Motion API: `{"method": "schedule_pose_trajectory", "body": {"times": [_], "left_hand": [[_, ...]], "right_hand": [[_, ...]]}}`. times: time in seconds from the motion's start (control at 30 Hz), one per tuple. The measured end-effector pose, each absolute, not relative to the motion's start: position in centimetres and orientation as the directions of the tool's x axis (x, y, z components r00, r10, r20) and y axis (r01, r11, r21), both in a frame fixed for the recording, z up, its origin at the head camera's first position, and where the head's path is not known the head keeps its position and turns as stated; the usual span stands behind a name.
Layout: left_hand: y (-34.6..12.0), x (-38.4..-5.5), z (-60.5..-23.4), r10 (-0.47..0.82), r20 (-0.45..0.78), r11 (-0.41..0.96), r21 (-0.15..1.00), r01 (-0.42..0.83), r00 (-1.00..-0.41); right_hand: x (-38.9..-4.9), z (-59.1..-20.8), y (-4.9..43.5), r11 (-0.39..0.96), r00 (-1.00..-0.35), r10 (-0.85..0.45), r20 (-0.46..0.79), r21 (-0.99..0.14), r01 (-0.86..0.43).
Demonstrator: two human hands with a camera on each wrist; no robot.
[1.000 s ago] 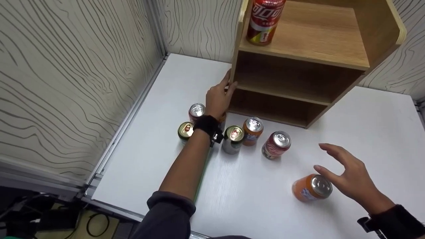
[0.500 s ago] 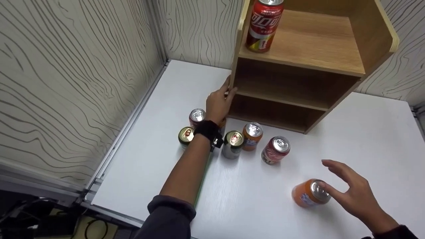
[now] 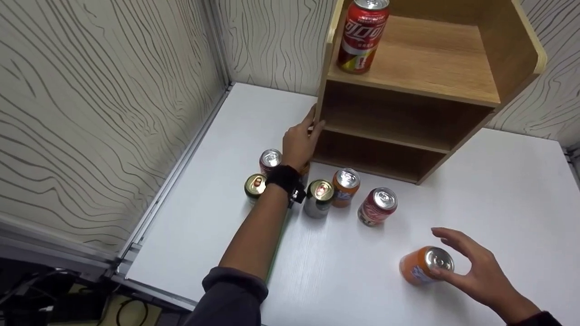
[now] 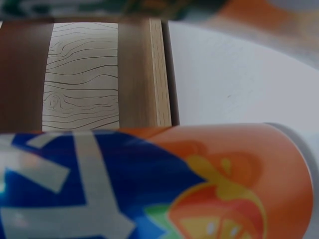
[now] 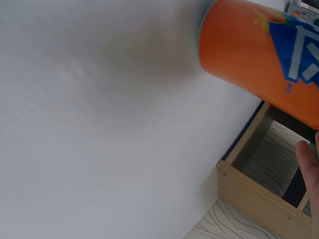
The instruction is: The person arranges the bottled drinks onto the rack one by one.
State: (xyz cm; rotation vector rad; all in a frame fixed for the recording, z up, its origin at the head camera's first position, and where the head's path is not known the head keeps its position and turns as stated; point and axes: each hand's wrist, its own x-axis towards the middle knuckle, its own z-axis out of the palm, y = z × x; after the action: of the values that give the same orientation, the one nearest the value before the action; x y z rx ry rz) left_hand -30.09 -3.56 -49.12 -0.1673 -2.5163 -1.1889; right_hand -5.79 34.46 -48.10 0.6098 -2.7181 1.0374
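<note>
My left hand (image 3: 299,142) holds the left side panel of a wooden shelf unit (image 3: 414,88), its thumb at the front edge and its other fingers along the outer side. In the head view, my right hand (image 3: 476,267) is beside an upright orange soda can (image 3: 414,267). Its thumb overlaps the can's lid; whether it touches is unclear. The other fingers are spread apart from the can. The right wrist view shows this orange can (image 5: 259,55) close up, with a fingertip (image 5: 308,164) at the right edge. A red cola can (image 3: 364,36) stands on the shelf's top board.
Around my left wrist stand several cans, including a green-topped can (image 3: 318,199), another orange can (image 3: 345,188) and a gold-lidded can (image 3: 255,185). A pink-red can (image 3: 377,207) stands farther right. Patterned walls (image 3: 113,113) border the white table (image 3: 340,271).
My right hand has come down and closer around the orange can, its thumb now over the lid. My left hand stays on the shelf. The head view has tilted slightly.
</note>
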Motion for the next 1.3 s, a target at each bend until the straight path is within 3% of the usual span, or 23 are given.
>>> {"method": "schedule_pose_trajectory", "body": {"times": [0.77,1.3], "left_hand": [[-3.5,-29.8,-49.1,-0.046,0.356,0.639,0.729,0.247,-0.933],[-3.6,-30.2,-49.2,-0.050,0.346,0.646,0.726,0.234,-0.937]], "right_hand": [[-5.2,-51.5,35.0,0.648,-0.895,-0.382,0.231,-0.624,-0.437],[-5.6,-52.0,35.0,0.655,-0.891,-0.360,0.278,-0.605,-0.453]]}}
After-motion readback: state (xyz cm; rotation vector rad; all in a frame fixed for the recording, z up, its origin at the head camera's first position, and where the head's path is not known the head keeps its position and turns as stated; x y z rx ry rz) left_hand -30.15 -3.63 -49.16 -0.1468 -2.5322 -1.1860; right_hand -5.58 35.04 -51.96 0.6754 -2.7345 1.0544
